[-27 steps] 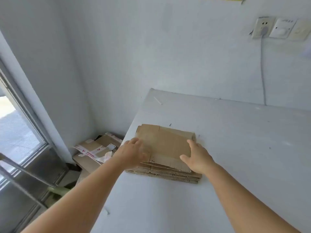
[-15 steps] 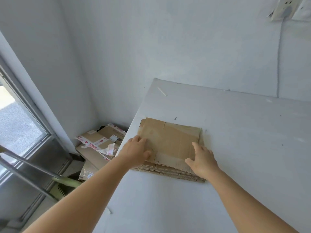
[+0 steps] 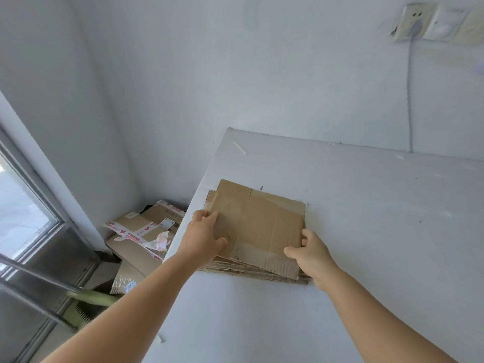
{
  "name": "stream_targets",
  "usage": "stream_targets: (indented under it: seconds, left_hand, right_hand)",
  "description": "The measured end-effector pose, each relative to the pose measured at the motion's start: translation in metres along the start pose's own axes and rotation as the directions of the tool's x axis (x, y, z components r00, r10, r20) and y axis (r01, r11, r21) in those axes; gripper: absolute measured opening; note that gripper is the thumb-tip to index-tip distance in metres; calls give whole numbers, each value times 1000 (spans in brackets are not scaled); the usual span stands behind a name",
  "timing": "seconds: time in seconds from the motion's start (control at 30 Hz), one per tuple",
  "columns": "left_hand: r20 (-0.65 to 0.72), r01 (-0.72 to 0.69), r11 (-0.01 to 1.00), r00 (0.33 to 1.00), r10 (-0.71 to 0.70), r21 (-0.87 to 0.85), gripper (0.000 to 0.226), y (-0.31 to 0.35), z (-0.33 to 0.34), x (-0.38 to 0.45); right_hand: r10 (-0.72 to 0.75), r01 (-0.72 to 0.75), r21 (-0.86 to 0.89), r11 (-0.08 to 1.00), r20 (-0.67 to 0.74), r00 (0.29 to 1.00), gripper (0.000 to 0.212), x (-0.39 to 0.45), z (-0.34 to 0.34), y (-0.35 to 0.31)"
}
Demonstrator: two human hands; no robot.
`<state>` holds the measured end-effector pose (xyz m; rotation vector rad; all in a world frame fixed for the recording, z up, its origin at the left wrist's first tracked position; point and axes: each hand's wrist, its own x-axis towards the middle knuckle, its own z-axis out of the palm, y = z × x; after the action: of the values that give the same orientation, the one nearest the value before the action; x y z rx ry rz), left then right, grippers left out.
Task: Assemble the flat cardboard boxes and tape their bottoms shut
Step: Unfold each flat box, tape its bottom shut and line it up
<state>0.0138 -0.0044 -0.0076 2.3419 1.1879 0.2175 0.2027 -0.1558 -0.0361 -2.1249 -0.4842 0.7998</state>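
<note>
A stack of flat brown cardboard boxes (image 3: 251, 269) lies near the left edge of the white table (image 3: 366, 231). The top flat box (image 3: 262, 221) sits slightly askew on the stack, its left end raised a little. My left hand (image 3: 203, 235) grips its left edge, fingers curled under and thumb on top. My right hand (image 3: 310, 251) pinches its right near corner, thumb on top and fingers under the edge. No tape roll is in view.
Used cardboard boxes with red-and-white tape (image 3: 142, 233) lie on the floor left of the table, by a window (image 3: 21, 210) and a green broom (image 3: 91, 301). A wall socket (image 3: 413, 24) with a cable hangs above the table. A small white scrap (image 3: 240, 147) lies at the far corner.
Both hands went from resting flat on the top box to gripping its left edge and right corner. The top box has shifted and begun to lift off the stack.
</note>
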Motion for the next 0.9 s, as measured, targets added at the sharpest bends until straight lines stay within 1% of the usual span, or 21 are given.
stream_targets:
  seconds: [0.1, 0.2, 0.27, 0.4, 0.67, 0.9]
  left_hand:
    - [-16, -41, 997, 999, 40, -64, 67, 9, -2, 0]
    - [-46, -95, 987, 995, 90, -131, 67, 25, -2, 2]
    - [-53, -128, 982, 991, 122, -142, 70, 38, 1, 4]
    - [-23, -165, 972, 986, 164, -169, 69, 71, 14, 5]
    - [37, -314, 932, 945, 326, -181, 69, 161, 65, -16]
    - [118, -383, 892, 901, 418, -239, 65, 260, 132, -65]
  right_hand:
    - [-46, 47, 37, 998, -41, 998, 71, -4, -8, -1]
    - [-101, 106, 78, 991, -73, 992, 77, -9, -25, -1]
    - [-116, 126, 84, 989, -107, 987, 79, -16, -39, -1]
    - [-138, 153, 74, 985, -177, 974, 82, -26, -76, 13]
    - [-85, 127, 107, 986, -331, 940, 71, -56, -163, 71]
    - [-22, 81, 126, 989, -415, 909, 77, -98, -262, 159]
